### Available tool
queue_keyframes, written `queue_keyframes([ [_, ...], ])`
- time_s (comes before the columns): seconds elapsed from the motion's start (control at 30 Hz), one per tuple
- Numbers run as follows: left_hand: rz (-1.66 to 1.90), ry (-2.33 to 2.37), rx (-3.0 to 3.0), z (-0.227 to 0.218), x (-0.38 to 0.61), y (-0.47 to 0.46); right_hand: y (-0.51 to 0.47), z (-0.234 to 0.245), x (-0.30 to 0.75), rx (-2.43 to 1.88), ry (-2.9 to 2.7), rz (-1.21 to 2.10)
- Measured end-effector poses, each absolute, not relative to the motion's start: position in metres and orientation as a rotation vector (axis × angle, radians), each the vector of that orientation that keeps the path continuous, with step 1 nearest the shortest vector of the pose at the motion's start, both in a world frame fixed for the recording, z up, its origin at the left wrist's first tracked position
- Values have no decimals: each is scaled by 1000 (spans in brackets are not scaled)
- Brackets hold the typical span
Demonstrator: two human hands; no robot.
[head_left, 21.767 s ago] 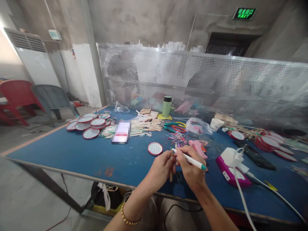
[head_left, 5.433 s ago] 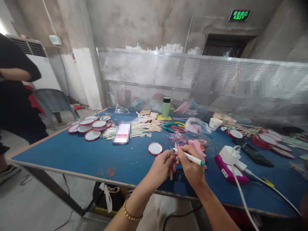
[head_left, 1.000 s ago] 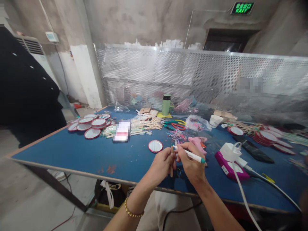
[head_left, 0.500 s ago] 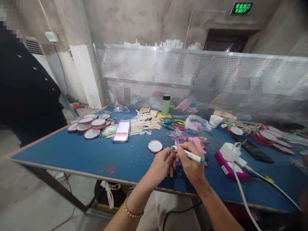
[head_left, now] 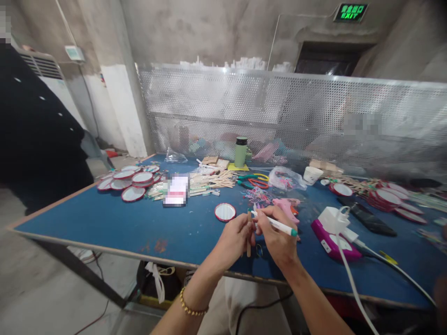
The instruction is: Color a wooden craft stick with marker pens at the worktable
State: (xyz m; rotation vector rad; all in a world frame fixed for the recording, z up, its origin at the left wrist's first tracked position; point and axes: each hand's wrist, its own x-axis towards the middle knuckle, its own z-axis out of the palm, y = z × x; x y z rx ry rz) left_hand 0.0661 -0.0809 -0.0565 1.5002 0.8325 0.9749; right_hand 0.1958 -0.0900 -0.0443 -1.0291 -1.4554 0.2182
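My left hand (head_left: 234, 239) is closed around a flat wooden craft stick (head_left: 249, 246), held upright near the table's front edge. The stick's upper end looks green. In my right hand (head_left: 279, 239) is a white marker (head_left: 277, 223) with a green end; its tip points left at the top of the stick, and I cannot tell whether they touch. Just beyond my left hand lies a round white lid-like disc (head_left: 225, 212) with a red rim. A pink glue gun (head_left: 287, 209) rests behind my right hand, partly covered by it.
Red-rimmed discs (head_left: 133, 193) are piled at the left, near a phone (head_left: 175, 190) and many wooden sticks (head_left: 223, 179). Pliers (head_left: 253, 180), a green bottle (head_left: 240, 152) and a paper cup (head_left: 312, 175) stand farther back. A purple power strip (head_left: 331, 242) with cables sits right. A person (head_left: 38, 130) in black stands left.
The person in black at the left has shifted slightly further left. My hands, the stick and the marker show almost no movement.
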Motion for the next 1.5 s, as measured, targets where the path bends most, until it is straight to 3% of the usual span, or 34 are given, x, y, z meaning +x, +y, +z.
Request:
queue_keyframes([
  [1.5,985,804,1447,-55,66,-82,-90,-45,197,-1055,-1459,189],
])
